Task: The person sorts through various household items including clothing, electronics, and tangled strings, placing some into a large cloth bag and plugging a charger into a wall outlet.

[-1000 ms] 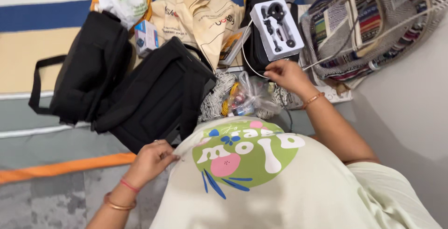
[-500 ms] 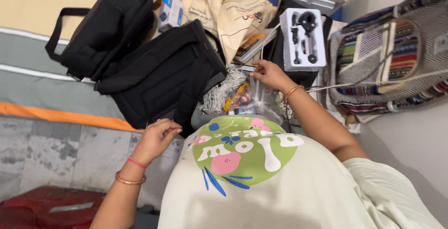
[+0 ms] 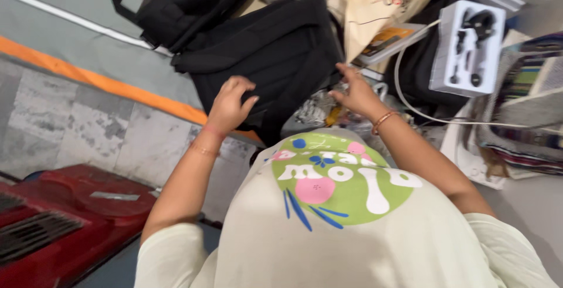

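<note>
Both hands reach over a black backpack (image 3: 267, 47) lying on a floor mat (image 3: 88, 41).

The left hand (image 3: 230, 105), fingers loosely curled and empty, rests on its near edge; the right hand (image 3: 356, 93) hovers spread open beside it. The backpack's long axis runs diagonally, upper right to lower left.

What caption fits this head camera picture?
Both hands, left and right, reach onto a black backpack among bags.

Single head-worn view: looked steeply down from above the wearer's chest, close, facing floor clutter ahead; tilted frame.
</note>
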